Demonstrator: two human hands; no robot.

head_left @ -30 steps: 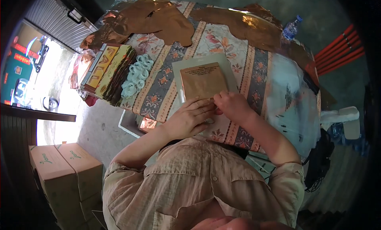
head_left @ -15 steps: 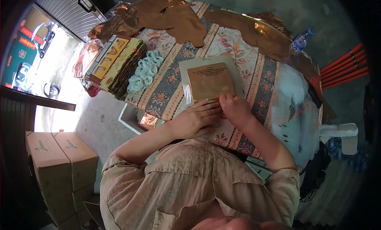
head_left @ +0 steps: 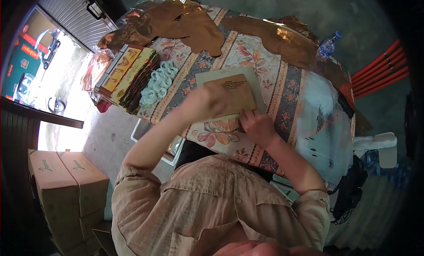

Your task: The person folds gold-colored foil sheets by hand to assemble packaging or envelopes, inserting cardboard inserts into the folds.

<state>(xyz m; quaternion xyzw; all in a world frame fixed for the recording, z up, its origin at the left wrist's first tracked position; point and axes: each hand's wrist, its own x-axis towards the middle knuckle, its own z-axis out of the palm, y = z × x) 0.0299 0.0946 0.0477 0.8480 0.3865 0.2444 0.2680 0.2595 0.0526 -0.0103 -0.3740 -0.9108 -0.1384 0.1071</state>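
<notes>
A flat gold-brown packet (head_left: 240, 96) with dark printed text lies on a pale grey board (head_left: 256, 79) on the table. My left hand (head_left: 204, 104) is over the packet's left side and covers part of it. Motion blurs its fingers, so their grip does not show. At the packet's lower right corner, my right hand (head_left: 257, 128) has its fingers closed on the edge. Coils of white cord or ribbon (head_left: 158, 82) lie to the left, beside a stack of printed yellow and brown packages (head_left: 126, 74).
Gold foil sheets (head_left: 201, 32) spread over the far side of the flowered tablecloth (head_left: 245, 48). Clear plastic bags (head_left: 320, 128) cover the right side, with a water bottle (head_left: 329, 44) behind them. Cardboard boxes (head_left: 57, 170) stand on the floor at left.
My left hand has lifted from the packet's lower edge and moved up and left across it. The right hand stays at the lower edge. The view has shifted slightly.
</notes>
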